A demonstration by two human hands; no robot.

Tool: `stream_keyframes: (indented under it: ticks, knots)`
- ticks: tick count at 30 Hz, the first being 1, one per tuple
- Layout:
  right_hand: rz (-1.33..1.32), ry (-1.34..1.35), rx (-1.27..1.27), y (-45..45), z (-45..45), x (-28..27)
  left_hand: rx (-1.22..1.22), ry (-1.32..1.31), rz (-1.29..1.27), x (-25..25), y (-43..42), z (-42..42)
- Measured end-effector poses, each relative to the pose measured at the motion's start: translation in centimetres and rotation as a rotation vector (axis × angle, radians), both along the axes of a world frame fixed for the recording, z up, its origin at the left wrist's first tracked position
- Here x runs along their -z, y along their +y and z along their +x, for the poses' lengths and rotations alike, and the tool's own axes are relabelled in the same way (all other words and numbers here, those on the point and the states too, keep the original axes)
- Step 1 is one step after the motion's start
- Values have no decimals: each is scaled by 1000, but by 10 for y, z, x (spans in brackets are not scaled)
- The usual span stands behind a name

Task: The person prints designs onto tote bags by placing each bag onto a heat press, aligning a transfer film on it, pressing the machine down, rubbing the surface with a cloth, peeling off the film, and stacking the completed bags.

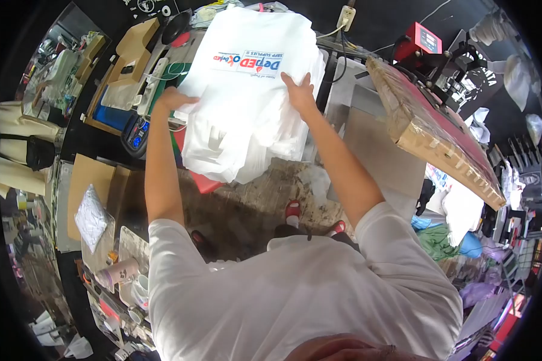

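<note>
A stack of white bags point(241, 36) with a printed blue and red logo lies on the work surface at the top middle, its lower ends hanging loosely over the front edge. My left hand point(176, 99) is at the stack's left side, fingers apart, the fingertips reaching onto the white material. On the right part of the stack, just below the printed logo, rests my right hand point(299, 93) with its fingers spread. Neither hand is wrapped round anything that shows.
An open cardboard box point(132, 54) and a device with blue lights point(137, 137) stand left of the stack. A large cardboard-edged panel point(430, 135) juts out at the right, near a red machine point(424, 41). Lower left, a pink tumbler point(117, 272) lies among clutter.
</note>
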State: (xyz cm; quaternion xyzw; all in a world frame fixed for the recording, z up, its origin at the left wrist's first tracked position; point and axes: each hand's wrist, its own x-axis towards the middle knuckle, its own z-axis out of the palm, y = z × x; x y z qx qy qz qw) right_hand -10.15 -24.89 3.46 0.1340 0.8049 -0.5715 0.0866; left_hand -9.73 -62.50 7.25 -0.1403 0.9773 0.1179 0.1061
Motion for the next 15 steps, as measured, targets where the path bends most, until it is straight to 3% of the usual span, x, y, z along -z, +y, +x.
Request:
stream_keyframes:
  ticks: [1, 3, 4, 6, 7, 10, 12, 14, 15]
  knots:
    - [-2, -2, 4, -1, 2, -4, 4, -2, -2, -3, 0, -5]
    - [-115, 165, 98, 5, 12, 0, -18, 304, -35, -7, 10, -21]
    - [-113, 156, 115, 10, 23, 4, -1, 295, -32, -1, 24, -28]
    - [-4, 400, 47, 20, 49, 16, 353, 762, -158, 8, 74, -42]
    - [6, 436, 11, 27, 63, 29, 452, 817, -34, 18, 98, -50]
    - [69, 519, -158, 65, 121, 54, 497, 742, -152, 37, 154, -66]
    - [1, 257, -384, 111, 162, 47, 464, 446, -161, 80, 171, -83]
    - [170, 131, -585, 160, 205, 22, 418, 158, -236, 96, 179, -91]
    - [110, 86, -599, 189, 223, 23, 417, 174, -183, 92, 181, -88]
